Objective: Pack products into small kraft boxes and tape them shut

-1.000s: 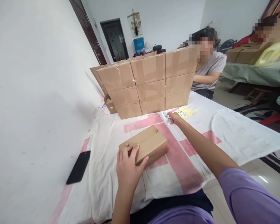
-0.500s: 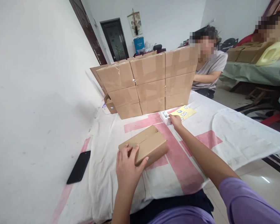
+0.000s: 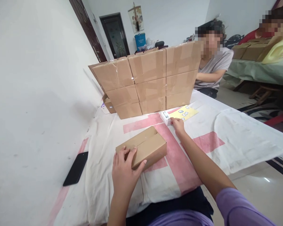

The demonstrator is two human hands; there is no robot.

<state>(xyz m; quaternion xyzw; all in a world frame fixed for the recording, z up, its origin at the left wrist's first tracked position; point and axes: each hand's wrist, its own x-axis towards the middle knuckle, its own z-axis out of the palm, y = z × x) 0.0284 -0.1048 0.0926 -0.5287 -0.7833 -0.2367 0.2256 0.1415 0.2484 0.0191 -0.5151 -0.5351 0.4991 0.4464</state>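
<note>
White cloth (image 3: 100, 175) with pink patches is covering the table, and stacked boxes (image 3: 153, 77) are standing along its far side, with another person (image 3: 223, 62) sitting just beyond their right end. Through the head camera, I am seeing a closed carton (image 3: 142, 142) lying flat on the near part of the cloth. My left hand (image 3: 124, 164) is holding it by its near left corner, fingers parted over the top and thumb pressing the near side. My right hand (image 3: 178, 125) is extending across to a small white box (image 3: 165, 118), thumb and finger close together at its right edge; I cannot tell whether they are pinching anything. Beside that, a yellow sheet (image 3: 190, 113) with small outlined marks is lying partly behind the hand. A phone (image 3: 75, 169) is resting well to the left.

I am judging this step to be picking something from the white box while steadying the carton. If so, the next move is calling for a light, sure pinch on one piece only, leaving the white box undisturbed.
</note>
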